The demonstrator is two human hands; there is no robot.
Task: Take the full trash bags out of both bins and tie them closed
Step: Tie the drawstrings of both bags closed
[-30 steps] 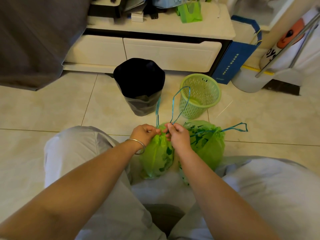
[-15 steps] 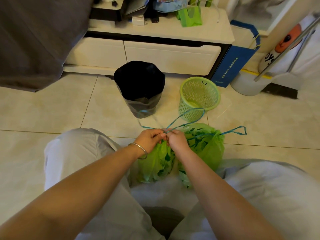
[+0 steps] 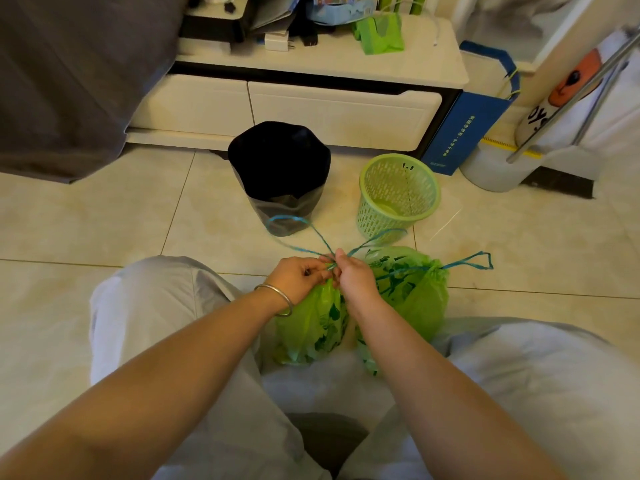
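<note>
Ahead of me a low white cabinet [image 3: 311, 109] with two drawer fronts stands on the pale tiled floor [image 3: 104, 216]. On its top lie a green holder [image 3: 379, 34] and a white charger [image 3: 277, 41]. A blue paper bag [image 3: 467, 126] leans against its right end. A grey cloth [image 3: 76, 74] hangs at the left.

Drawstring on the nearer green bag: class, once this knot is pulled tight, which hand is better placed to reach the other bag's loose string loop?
Right. The right hand is beside the other bag, whose loop trails rightward; the left hand would cross over.
</note>
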